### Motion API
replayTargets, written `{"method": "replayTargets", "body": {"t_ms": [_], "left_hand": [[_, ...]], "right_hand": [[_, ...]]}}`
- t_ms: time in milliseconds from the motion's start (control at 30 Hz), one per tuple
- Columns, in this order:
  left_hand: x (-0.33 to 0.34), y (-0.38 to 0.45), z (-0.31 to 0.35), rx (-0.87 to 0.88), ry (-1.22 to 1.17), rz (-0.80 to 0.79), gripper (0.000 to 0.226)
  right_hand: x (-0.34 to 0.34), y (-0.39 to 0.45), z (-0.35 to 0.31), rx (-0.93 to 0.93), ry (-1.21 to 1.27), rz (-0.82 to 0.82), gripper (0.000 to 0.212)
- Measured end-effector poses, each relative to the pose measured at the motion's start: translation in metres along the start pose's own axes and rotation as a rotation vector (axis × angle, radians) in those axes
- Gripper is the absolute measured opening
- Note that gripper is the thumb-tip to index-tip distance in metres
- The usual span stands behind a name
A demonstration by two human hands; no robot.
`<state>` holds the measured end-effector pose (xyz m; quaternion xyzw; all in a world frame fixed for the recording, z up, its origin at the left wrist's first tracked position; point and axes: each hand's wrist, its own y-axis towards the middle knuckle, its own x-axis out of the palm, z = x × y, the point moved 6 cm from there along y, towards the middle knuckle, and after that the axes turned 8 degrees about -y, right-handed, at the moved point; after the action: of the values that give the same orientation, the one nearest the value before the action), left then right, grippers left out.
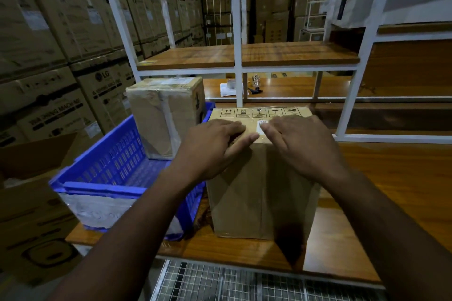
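Both your hands, left hand (210, 146) and right hand (300, 146), lie flat and relaxed on the tall brown cardboard box (256, 190), grasping nothing. Press evenly along its taped top, lest it tip. The box stands on the orange-brown wooden table (391, 178). Left of the box is a blue plastic crate (110, 166) holding a taped parcel (163, 117). Beyond the box are a white metal shelf frame (236, 32) and stacked cartons (49, 32).

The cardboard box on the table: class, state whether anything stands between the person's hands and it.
Nothing visible does. The left hand and right hand both lie on top of the cardboard box. The blue crate stands to its left, out of the way.
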<state>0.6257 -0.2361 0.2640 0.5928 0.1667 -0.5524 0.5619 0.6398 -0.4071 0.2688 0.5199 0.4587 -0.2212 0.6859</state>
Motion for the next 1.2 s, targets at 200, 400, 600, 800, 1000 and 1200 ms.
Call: {"method": "replayTargets", "body": {"t_ms": [200,400,600,800,1000,1200], "left_hand": [[0.004,0.027,0.002,0.032,0.09,-0.139,0.089],[0.012,0.049,-0.01,0.004,0.189,-0.23,0.052],[0.028,0.051,-0.027,-0.113,0.111,-0.356,0.06],[0.02,0.045,-0.025,-0.151,0.04,-0.337,0.061],[-0.001,0.015,-0.05,-0.224,-0.145,-0.265,0.061],[0.004,0.013,-0.052,-0.227,-0.223,-0.235,0.057]], "right_hand": [[0.006,0.013,0.009,0.021,-0.023,-0.024,0.057],[0.009,0.036,0.02,0.053,0.034,-0.071,0.026],[0.033,0.043,0.031,0.078,0.045,-0.296,0.05],[0.032,0.043,0.031,0.066,0.064,-0.318,0.044],[0.019,0.018,0.061,0.157,0.156,-0.163,0.025],[0.019,0.021,0.062,0.146,0.136,-0.237,0.03]]}}
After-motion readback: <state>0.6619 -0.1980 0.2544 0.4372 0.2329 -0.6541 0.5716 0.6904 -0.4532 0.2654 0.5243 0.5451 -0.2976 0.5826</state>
